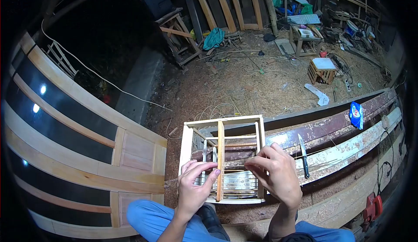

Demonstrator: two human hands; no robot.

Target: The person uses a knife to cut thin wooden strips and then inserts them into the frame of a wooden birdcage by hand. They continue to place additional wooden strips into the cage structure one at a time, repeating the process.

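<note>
A small wooden frame (220, 155) with a middle bar stands in front of me, and several thin sticks (239, 183) cross its lower right half. My left hand (193, 183) is at the middle bar from the left, thumb and forefinger curled close together at their tips. Over the frame's right side, my right hand (278, 172) is pinched closed. What lies between either hand's fingertips is too small to make out. A knife (303, 157) with a black handle rests on the boards to the right of my right hand.
Long weathered planks (335, 155) run to the right, with a blue packet (356, 115) on them. A red clamp-like tool (372, 208) sits at lower right. Large panelled wooden doors (87, 168) lean at left. A slatted stool (322, 70) stands on the littered ground.
</note>
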